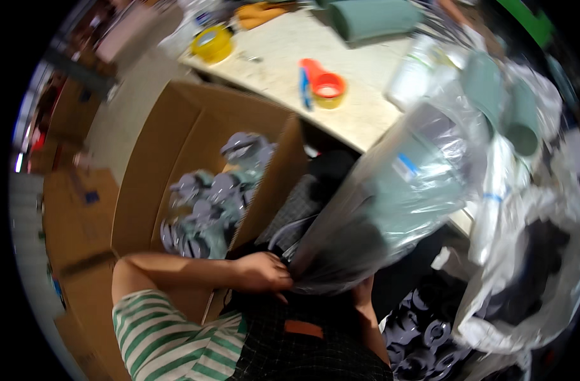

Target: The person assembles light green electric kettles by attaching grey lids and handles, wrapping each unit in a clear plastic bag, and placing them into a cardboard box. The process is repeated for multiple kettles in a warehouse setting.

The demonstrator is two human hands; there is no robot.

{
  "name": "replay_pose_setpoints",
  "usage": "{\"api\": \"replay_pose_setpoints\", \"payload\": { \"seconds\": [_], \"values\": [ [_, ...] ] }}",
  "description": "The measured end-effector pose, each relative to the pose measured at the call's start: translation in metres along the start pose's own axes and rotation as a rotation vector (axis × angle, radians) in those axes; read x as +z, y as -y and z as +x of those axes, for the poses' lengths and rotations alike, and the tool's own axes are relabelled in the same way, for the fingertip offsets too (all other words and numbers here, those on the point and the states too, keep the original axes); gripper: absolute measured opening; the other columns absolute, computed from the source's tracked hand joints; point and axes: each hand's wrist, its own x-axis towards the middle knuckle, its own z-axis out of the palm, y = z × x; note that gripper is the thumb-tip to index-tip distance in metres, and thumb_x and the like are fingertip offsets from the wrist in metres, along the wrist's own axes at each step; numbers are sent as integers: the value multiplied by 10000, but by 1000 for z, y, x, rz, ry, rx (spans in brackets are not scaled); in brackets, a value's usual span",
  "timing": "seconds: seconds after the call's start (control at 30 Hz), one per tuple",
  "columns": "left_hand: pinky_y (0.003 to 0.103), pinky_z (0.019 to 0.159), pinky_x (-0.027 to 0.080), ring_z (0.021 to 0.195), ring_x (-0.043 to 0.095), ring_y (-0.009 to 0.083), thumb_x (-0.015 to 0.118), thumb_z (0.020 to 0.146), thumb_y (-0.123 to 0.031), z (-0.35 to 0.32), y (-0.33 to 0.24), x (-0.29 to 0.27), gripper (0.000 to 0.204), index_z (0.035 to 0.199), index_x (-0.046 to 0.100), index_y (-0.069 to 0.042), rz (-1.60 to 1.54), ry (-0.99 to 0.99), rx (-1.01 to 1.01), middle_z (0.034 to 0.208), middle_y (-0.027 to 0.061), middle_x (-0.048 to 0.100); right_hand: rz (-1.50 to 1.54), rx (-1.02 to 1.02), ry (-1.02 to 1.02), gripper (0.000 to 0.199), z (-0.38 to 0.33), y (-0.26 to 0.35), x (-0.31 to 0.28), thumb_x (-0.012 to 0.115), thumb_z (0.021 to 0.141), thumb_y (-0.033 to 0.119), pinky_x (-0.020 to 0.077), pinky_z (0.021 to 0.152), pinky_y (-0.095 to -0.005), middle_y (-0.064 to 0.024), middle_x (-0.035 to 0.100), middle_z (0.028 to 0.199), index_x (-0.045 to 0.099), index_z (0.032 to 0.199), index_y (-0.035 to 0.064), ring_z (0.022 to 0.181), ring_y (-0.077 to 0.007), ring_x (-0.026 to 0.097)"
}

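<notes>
A large clear plastic bag (341, 244) slants across my front, from my lap up over the table edge. Inside it a pale green cylinder with a small blue-and-white label shows through. My left hand (264, 273) has its fingers curled at the bag's lower left edge and appears to pinch the plastic. Under the bag's lower right side is my right hand (364, 291), its fingers hidden behind the plastic. Left of the bag an open cardboard box (151, 168) holds several grey and pale green plastic parts (204, 209).
On the white table (283, 41) lie yellow tape (212, 44), an orange tape dispenser (328, 87) and green cylinders (376, 19). At right, a white plastic sack (487, 305) stands beside dark grey parts (423, 336). Stacked cartons (80, 222) are at left.
</notes>
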Motion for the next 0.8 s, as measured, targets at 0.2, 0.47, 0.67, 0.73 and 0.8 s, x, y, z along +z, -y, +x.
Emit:
{"api": "replay_pose_setpoints", "payload": {
  "seconds": [0.2,0.47,0.67,0.73,0.8],
  "values": [
    [422,946,547,1104,650,306,613,943,-157,5,-30,22,200,1116,658,-67,258,-196,-244,1175,126,669,244,-6,487,786,124,115,98,714,916,169,486,992,-365,-235,555,1353,251,1523,-16,1197,-309,604],
    [377,1064,462,1257,584,231,638,963,-231,-136,18,-106,385,1298,638,-41,-925,-1162,-508,1272,84,654,451,330,873,735,179,166,186,710,939,160,561,783,-334,-209,430,1458,284,1538,120,1034,-244,684],
    [383,1042,477,1266,558,228,562,1034,-265,-284,254,15,329,1299,612,-78,-1457,-2227,-181,1284,91,651,385,555,565,424,136,74,120,580,1011,113,554,769,-296,-160,648,1240,457,1414,63,963,-206,697],
    [402,1002,498,1212,590,231,556,1042,-286,-292,314,86,260,1216,642,-113,-1573,-2405,-456,1230,61,669,341,677,341,337,111,51,78,587,1017,135,552,751,-277,-145,678,1181,525,1338,54,934,-180,693],
    [439,968,497,1162,611,221,544,1051,-305,-300,343,162,271,1217,628,-108,-1655,-2466,-831,1202,39,668,266,751,182,281,87,40,40,603,1017,173,550,736,-258,-132,692,1131,572,1270,53,897,-158,684]
  ]
}}
